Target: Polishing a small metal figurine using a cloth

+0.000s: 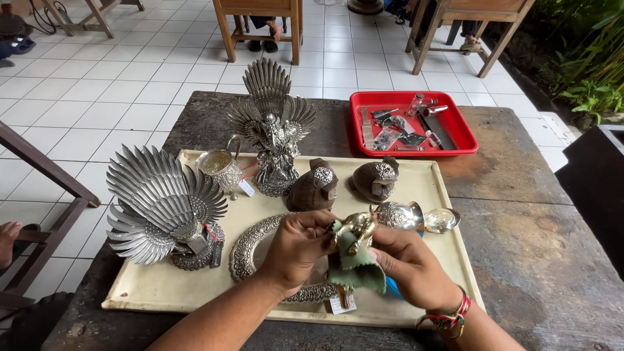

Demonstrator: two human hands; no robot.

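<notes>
My left hand (298,246) and my right hand (409,265) meet over the front of a cream tray (162,289). Together they hold a small golden figurine (356,231) wrapped partly in a green cloth (356,266). The left fingers pinch the figurine and cloth from the left; the right hand cups the cloth from below and the right. A white tag (342,304) hangs beneath. Under my hands lies an ornate silver oval frame (246,250).
On the tray stand a silver fan-tailed bird (159,201), a winged silver statue (272,123), a small silver jug (221,168), two dark round boxes (314,186), and silver spoons (416,218). A red tray (465,123) of small tools sits behind. Wooden chairs stand beyond.
</notes>
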